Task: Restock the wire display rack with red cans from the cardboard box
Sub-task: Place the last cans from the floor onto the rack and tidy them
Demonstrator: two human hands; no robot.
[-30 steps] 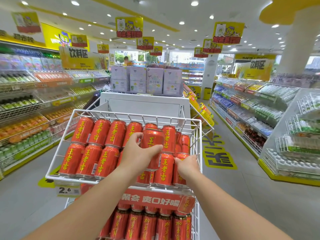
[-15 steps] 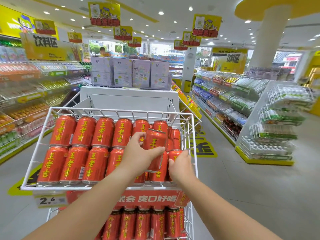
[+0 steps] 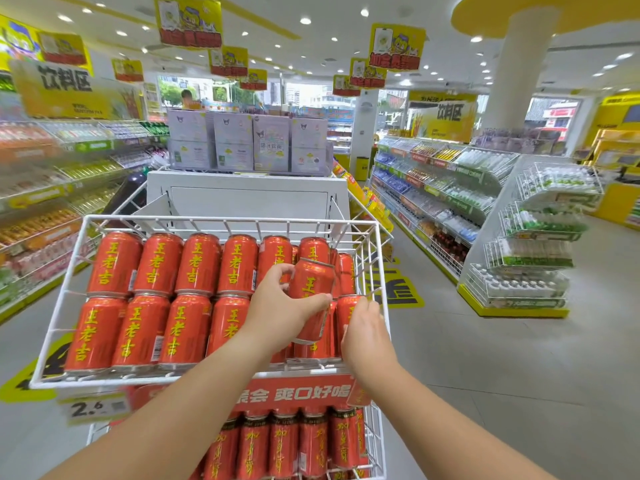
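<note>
The wire display rack (image 3: 207, 223) was finished in white. The red cans (image 3: 157, 263) laid in it were printed with yellow characters and white barcode patches, and the raised can (image 3: 310, 285) just right of centre was marked likewise. At six o'clock a red banner (image 3: 294, 393) was lettered in white, and the lower cans (image 3: 313, 441) were coloured a darker red with gold characters and black tops. At seven o'clock a yellow price tag (image 3: 93, 407) was printed with black digits. At twelve o'clock the hanging signs (image 3: 188, 22) were coloured yellow with red bands. The floor (image 3: 485, 375) was tiled in grey, and a yellow sticker (image 3: 398, 289) on it at three o'clock was marked in black.
</note>
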